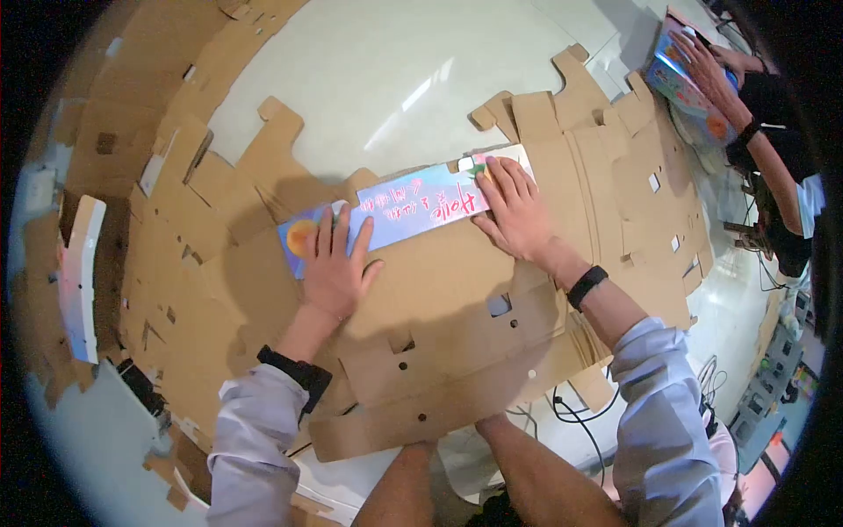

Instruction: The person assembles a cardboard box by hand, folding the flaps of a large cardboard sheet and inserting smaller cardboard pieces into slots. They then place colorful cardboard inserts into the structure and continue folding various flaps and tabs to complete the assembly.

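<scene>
A long printed cardboard panel (395, 204), blue to lilac with pink-red lettering and an orange round print at its left end, lies on a large brown cardboard sheet (421, 290). My left hand (332, 268) rests on the panel's left end, its fingers stretched out and slightly apart. On the right end lies my right hand (518, 211), palm down with the fingers extended over the print. Neither hand is wrapped around anything. The fingers cover part of the lettering and the panel's ends.
Brown cardboard with cut-outs and tabs spreads on both sides. A curved white-edged printed piece (81, 279) stands at the far left. At upper right, another person's hand (707, 75) touches a colourful printed box (680, 97). Black cables (584, 413) lie near my legs.
</scene>
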A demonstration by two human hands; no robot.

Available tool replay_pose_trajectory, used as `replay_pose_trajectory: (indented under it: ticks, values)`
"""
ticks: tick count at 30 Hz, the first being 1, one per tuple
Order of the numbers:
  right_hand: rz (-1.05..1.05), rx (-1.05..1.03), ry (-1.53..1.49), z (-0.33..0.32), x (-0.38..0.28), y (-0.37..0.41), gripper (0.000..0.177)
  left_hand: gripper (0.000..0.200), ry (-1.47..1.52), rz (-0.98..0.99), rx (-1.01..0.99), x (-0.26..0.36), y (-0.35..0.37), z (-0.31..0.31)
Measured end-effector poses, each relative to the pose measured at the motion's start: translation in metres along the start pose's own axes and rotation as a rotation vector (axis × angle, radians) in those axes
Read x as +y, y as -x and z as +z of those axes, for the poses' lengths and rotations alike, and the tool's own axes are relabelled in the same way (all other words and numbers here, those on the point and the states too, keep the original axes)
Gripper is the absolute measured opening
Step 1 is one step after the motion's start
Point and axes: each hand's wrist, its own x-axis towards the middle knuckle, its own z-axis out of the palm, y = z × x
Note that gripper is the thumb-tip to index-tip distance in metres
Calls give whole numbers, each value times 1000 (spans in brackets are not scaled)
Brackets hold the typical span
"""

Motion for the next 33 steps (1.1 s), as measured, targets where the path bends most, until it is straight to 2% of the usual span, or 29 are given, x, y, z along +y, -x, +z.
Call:
replay_pose_trajectory:
  ticks: [4,6,7,9,11,13,15,17,19,21,23,24,26,27,30,33]
  values:
    - [75,-18,-109,-12,2,-7,59,69,-44,0,10,1,-4,-9]
    - [114,-95,-182,-32,6,-10,58,66,15,-45,-80,-14,-13,-24]
    - [193,84,-158,-41,12,-11,59,64,51,-64,-132,-20,-21,-38]
    - [363,423,-267,-86,16,-4,56,62,84,-594,-215,-25,-51,-109]
    - [596,485,-487,-102,36,26,53,55,102,-604,276,-42,-46,-131]
    - [760,379,-545,-107,51,68,50,48,131,-585,789,-63,-29,-146]
    - [946,185,-505,-101,62,115,47,48,364,-697,661,-68,6,-134]
    - [1015,-92,-376,-96,64,152,52,49,37,-526,406,-52,38,-126]
    - [1011,-76,-325,-84,59,178,58,52,225,-628,381,-43,63,-108]
    - [1040,-59,-334,-68,61,190,65,60,710,-760,356,-30,85,-65]
    - [1114,-74,-300,-49,59,192,69,75,22,-541,-198,-3,95,-49]
    - [1153,-81,-278,-46,57,191,71,78,54,-597,-241,8,91,-41]
    - [1369,-33,-573,-71,55,161,67,83,120,-710,-332,27,82,-26]
    - [1468,-4,-726,-82,57,152,66,82,82,-722,-302,32,83,-17]
    - [1565,-261,-1169,-65,88,168,56,78,4,-743,-212,39,88,8]
    - [1306,-437,-1088,-71,71,161,49,74,18,-750,-155,39,91,13]
